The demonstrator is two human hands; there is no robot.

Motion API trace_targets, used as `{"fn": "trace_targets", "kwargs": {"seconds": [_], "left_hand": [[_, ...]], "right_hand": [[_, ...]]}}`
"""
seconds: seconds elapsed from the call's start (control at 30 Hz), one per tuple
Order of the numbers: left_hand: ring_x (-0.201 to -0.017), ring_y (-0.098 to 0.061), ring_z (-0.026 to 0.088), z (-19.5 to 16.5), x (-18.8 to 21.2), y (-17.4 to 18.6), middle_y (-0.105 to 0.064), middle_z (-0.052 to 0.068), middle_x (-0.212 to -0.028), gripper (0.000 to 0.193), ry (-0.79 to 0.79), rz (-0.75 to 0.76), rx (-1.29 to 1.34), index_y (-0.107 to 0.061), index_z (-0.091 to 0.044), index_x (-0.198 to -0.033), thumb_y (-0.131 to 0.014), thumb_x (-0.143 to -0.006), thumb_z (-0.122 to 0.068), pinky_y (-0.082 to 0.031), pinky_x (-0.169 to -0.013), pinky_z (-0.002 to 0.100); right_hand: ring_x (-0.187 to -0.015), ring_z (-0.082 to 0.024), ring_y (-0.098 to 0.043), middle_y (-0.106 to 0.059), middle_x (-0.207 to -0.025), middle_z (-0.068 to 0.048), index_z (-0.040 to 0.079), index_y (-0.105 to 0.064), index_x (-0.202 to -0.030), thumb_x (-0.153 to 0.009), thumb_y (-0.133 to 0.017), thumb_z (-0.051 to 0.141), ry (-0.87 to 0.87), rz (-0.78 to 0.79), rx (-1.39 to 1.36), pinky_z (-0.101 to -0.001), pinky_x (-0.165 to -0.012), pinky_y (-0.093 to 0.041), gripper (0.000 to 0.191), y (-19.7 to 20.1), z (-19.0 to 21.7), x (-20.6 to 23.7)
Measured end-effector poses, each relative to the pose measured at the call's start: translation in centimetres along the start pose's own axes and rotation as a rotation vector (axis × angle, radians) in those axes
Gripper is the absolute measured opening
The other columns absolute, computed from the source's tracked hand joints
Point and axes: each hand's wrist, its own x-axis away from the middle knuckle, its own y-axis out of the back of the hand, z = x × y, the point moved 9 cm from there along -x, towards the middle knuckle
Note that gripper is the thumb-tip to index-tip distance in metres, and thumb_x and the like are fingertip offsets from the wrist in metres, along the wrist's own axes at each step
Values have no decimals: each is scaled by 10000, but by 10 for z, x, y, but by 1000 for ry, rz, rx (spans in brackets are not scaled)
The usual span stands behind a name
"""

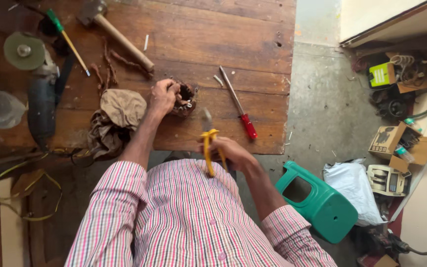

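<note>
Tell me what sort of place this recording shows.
Probably a small repair workshop: a worn wooden workbench holds a hammer, a red-handled screwdriver and an angle grinder, and boxes of parts sit on the concrete floor.

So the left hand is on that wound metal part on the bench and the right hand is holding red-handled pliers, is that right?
Not quite: the pliers in the right hand have yellow handles, as the head view shows. The red handle belongs to the screwdriver lying on the bench. The left hand does grip the wound metal part.
</note>
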Motion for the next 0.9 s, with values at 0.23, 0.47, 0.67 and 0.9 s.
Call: {"fn": "trace_targets", "kwargs": {"seconds": [0.23, 0.47, 0.67, 0.9], "left_hand": [[-768, -740, 219, -13, 13, 4, -776, 37, -832, 204, -85, -58, -137, -736, -130, -964, -618, -1006, -292, -544, -721, 433], [-976, -631, 419, -27, 34, 0, -704, 204, -977, 234, -409, -229, -305, -701, -79, -1024, -611, -1006, -294, -451, -885, 544], [-922, -648, 361, -24, 41, -7, -734, 126, -907, 191, -404, -238, -244, -721, -111, -987, -599, -988, -258, -456, -836, 519], [-862, -672, 333, -29, 36, 0, -749, 113, -826, 234, -386, -184, -270, -735, -80, -947, -609, -978, -275, -461, -868, 487]], "right_hand": [[-1083, -315, -711, -726, -1167, -216, -66, -539, -1233, -972, -425, 180, -165, -1, -97, -467, -982, -587, 376, -36, 9, -32], [-833, -238, -706, -726, -955, -171, -36, -735, -961, -861, -593, 80, -145, 80, -42, -344, -770, -592, 209, -34, -1, -46], [-861, -242, -708, -734, -980, -139, 12, -674, -991, -909, -559, 189, -72, -143, 89, -398, -782, -594, 226, -15, 16, -36], [-905, -350, -726, -718, -1072, -250, -67, -667, -1101, -962, -509, 194, -200, -47, 151, -476, -800, -614, 336, -5, 0, -45]]}}
